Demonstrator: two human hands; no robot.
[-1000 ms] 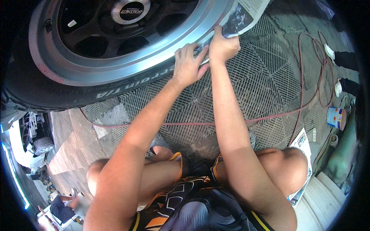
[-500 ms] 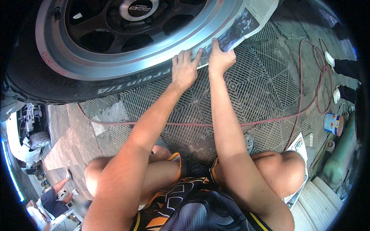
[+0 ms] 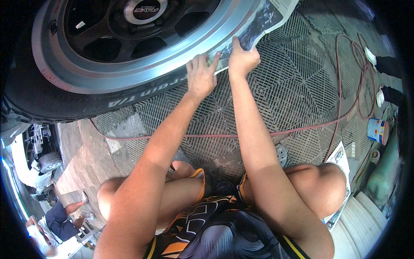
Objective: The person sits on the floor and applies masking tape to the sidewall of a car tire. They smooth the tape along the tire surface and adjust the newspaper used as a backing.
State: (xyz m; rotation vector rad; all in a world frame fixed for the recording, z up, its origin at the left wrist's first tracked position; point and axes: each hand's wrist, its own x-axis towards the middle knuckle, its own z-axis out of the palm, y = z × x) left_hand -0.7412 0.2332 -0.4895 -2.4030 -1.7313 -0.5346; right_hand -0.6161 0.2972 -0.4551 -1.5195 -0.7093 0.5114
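Observation:
A large wheel with a silver rim [image 3: 108, 82] and black tire [image 3: 82, 103] fills the upper left. A strip of printed newspaper [image 3: 264, 19] lies along the rim's lower right edge, over the tire. My left hand [image 3: 201, 78] rests at the newspaper's near end, its fingers stretched and apart on the rim edge and paper. Just right of it, my right hand [image 3: 244, 61] grips the newspaper's outer edge, thumb on top and the other fingers curled. A small yellow-green patch shows between my left fingers; I cannot tell what it is.
Ribbed matting [image 3: 289, 73] covers the floor, crossed by a red hose [image 3: 207, 135] coiled at right. A paint can [image 3: 377, 131], a green cylinder [image 3: 384, 172] and more newspaper [image 3: 340, 157] lie right. Another person's feet [image 3: 379, 97] stand there; someone sits lower left [image 3: 62, 220].
The whole view has shifted slightly, with the wheel sitting further left. Both hands keep nearly the same places at the newspaper. The person at lower left shows more fully.

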